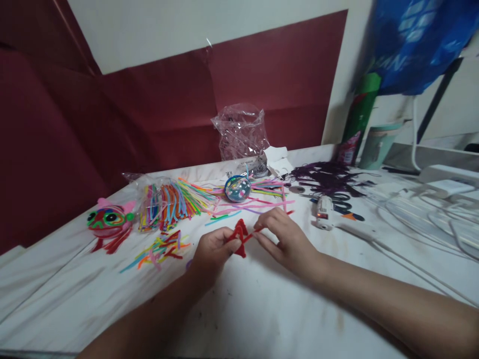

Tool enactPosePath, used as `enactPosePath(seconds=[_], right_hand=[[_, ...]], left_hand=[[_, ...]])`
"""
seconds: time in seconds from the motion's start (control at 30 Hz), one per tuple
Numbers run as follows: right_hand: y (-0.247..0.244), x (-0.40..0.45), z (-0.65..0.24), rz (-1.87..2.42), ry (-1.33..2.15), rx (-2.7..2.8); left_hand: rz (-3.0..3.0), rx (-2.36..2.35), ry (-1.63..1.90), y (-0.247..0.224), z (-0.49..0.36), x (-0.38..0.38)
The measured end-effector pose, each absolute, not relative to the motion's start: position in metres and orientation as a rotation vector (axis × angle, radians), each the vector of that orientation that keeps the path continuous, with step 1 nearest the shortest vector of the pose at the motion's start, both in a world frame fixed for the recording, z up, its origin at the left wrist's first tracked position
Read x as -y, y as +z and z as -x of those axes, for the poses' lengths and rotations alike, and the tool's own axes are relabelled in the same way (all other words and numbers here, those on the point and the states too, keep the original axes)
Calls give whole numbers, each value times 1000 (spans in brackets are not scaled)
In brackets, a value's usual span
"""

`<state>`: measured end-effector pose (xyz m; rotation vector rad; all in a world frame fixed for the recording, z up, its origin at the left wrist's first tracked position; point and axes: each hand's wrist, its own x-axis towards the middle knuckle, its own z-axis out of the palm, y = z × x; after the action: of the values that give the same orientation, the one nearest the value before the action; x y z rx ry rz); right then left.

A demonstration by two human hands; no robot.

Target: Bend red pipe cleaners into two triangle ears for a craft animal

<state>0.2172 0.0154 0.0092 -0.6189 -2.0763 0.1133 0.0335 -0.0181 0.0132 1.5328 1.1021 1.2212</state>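
Two bare forearms (392, 304) lie nearest the camera, reaching over a white, grey-veined marble-look tabletop (262, 314) to a small folded shape of fuzzy red craft stem (241, 252) held between the hands above it. Judging by its bends, the shaping is partly done: one portion is folded into a compact, pointed form, while a straight red length (249, 236) sticks out toward the right and looks unworked. How that length joins the folds is too small to tell. Beyond, a pink-and-red fuzzy figure with green-ringed eyes (108, 222) looks largely made up, whereas a round, glossy dark-teal ball with coloured spots (238, 189) seems barely trimmed, and many multicoloured fuzzy stems (187, 202) lie unused. The left hand (212, 249) pinches the folded shape between thumb and fingers, the thumb lying across its near face and red showing above and below. The right hand (280, 232) grips the straight length between thumb and fingertips, just beside the folds.
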Motion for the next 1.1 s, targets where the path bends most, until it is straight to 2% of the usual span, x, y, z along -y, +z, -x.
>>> enactPosePath(seconds=[0.27,0.5,0.87,1.1], right_hand=[[4,0,-206,881,725,2042],[0,8,-202,856,703,2017],[-4,8,-199,824,761,1956],[-1,10,-200,801,807,1968]], left_hand=[[-2211,-1319,1301,15,-38,26],[-2577,-1262,1272,11,-39,25],[-2359,-1363,1238,9,-37,21],[-1918,-1413,1258,10,-41,25]])
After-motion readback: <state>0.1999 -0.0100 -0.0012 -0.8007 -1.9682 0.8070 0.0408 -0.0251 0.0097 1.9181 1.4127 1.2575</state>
